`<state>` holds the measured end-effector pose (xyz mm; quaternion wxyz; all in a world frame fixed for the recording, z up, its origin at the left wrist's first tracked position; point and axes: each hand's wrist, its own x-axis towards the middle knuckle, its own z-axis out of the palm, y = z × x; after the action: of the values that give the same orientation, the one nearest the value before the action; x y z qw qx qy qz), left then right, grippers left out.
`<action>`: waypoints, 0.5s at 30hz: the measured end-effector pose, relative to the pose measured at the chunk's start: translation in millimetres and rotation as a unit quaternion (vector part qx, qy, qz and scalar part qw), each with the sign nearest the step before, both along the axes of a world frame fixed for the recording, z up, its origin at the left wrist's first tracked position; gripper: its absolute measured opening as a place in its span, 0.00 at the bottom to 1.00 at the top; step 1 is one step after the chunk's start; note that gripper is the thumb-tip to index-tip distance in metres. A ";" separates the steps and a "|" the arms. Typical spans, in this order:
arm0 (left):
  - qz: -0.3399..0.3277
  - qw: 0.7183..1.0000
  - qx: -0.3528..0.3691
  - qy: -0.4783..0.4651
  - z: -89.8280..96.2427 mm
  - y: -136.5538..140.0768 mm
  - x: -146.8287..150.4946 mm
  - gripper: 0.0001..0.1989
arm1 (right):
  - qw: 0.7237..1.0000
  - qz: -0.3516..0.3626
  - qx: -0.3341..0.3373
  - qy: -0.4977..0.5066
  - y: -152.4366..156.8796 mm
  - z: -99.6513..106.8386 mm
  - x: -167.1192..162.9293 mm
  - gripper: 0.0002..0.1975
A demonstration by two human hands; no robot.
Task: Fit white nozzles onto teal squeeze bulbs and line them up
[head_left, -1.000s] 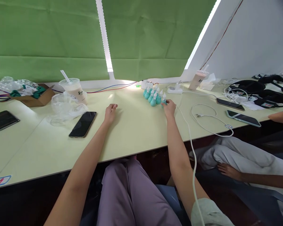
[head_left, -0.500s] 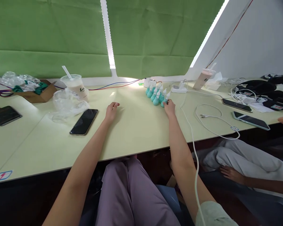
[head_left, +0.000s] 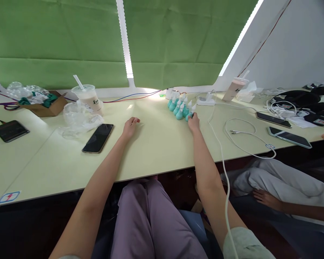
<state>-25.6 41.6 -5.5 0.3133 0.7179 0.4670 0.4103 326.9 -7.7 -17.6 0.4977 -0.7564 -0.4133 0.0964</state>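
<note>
Small teal squeeze bulbs with white pointed tips stand upright in a tight cluster toward the back of the table. At the cluster's near right corner, my right hand has its fingers closed around one bulb, partly hiding it. My left hand rests on the tabletop left of the cluster, its fingers loosely curled, and nothing shows in them. A black phone lies to the left of that hand.
Further left are a lidded drink cup, a crumpled plastic bag and a cardboard box. To the right, a white cable runs off the table edge near my right arm. Beyond it lie two phones and a seated person's hand.
The view has shifted slightly. Both hands keep nearly the same places, the right still at the same corner bulb, and the cluster stands as before.
</note>
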 end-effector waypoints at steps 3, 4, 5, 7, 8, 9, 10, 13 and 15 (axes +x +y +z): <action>0.001 1.000 0.002 0.004 1.4 -1.7 0.1 0.20 | 0.999 -0.011 -0.007 0.046 1.4 1.3 -1.7 0.13; 0.001 1.000 0.003 0.004 2.0 -2.2 0.2 0.20 | 0.999 -0.010 -0.006 0.051 1.7 2.2 -2.4 0.13; 0.001 1.000 0.004 0.004 2.4 -2.6 0.4 0.20 | 0.998 -0.010 -0.007 0.054 2.0 3.1 -3.2 0.13; 0.000 1.000 0.004 0.004 2.8 -3.1 1.0 0.20 | 0.998 -0.015 -0.017 0.057 2.3 4.9 -4.6 0.14; -0.002 1.000 0.002 0.004 2.9 -3.2 1.3 0.20 | 0.998 -0.019 -0.022 0.059 2.3 5.7 -5.3 0.14; -0.004 1.000 0.000 0.005 2.9 -3.3 1.6 0.20 | 0.998 -0.022 -0.025 0.061 2.2 6.5 -5.8 0.15; -0.006 1.000 -0.003 0.006 2.9 -3.5 1.9 0.20 | 0.997 -0.023 -0.025 0.064 1.9 7.0 -6.2 0.16; -0.008 1.000 -0.010 0.010 2.8 -3.5 2.5 0.21 | 0.996 -0.015 -0.023 0.080 0.4 7.1 -5.5 0.20; -0.008 1.000 -0.008 0.012 2.5 -2.8 2.4 0.21 | 0.996 -0.006 -0.025 0.090 0.2 5.4 -3.0 0.25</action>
<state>-23.1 38.9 -3.1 0.3167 0.7239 0.4684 0.3951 323.9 -7.5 -12.3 0.5144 -0.7592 -0.3601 0.1715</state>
